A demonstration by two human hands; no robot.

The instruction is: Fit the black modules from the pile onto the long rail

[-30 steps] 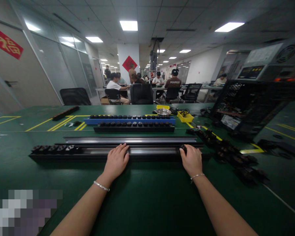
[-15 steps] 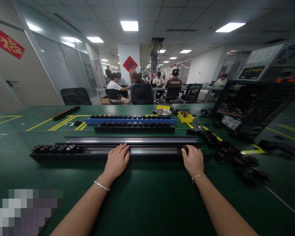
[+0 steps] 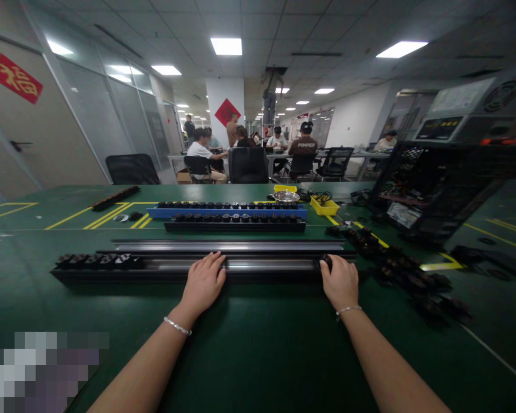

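Observation:
A long black rail (image 3: 163, 269) with a metal channel lies across the green table in front of me. My left hand (image 3: 203, 282) rests on its near edge at the middle, fingers stretched out flat over the rail. My right hand (image 3: 339, 281) sits at the rail's right end, fingers curled over a small black part (image 3: 327, 261) in the channel. Several small black parts (image 3: 97, 261) sit in a row at the rail's left end. A second grey rail (image 3: 227, 245) lies just behind.
Behind the rails lie a blue strip (image 3: 227, 211) and a black strip (image 3: 234, 223) filled with parts, a metal bowl (image 3: 286, 196) and a yellow tray (image 3: 324, 204). A heap of black parts (image 3: 404, 275) and an open black case (image 3: 434, 189) stand right. People sit at a far table.
My right hand has shifted slightly right along the rail's end. My left hand has stayed in place.

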